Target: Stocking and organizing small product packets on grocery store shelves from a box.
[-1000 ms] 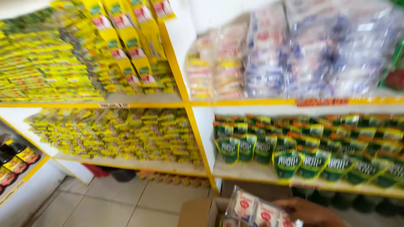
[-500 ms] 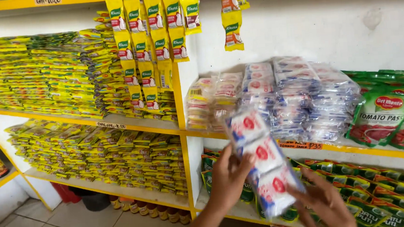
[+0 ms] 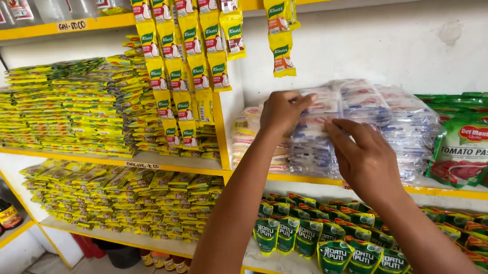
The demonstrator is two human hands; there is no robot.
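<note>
Yellow shelving (image 3: pixel 144 160) fills the wall, and both forearms rise from the lower edge of the view toward its middle bay. Left of the fingers, across the upright, lie broad stacks of flat yellow-and-green sachets (image 3: pixel 67 108) on two levels. Below the wrists stands a row of green stand-up pouches (image 3: pixel 318 245). Right of the fingers, well apart, lean red-and-green sauce pouches (image 3: pixel 470 145). Above the fingers hang strips of yellow seasoning packets (image 3: pixel 188 50).

Directly under the fingertips sits a pile of clear plastic packs (image 3: pixel 389 117) with white sachets inside, resting on the middle shelf against the white wall. The left hand (image 3: pixel 282 111) reaches highest, wrist bent, fingers curled over the top front edge of the uppermost pack, pinching its plastic. The right hand (image 3: pixel 364 158) is lower and just beside it, back toward the camera, fingers extended and slightly spread, tips pressed flat on the front of the same pile; whether they grip anything cannot be told. The two hands are near but not touching.
</note>
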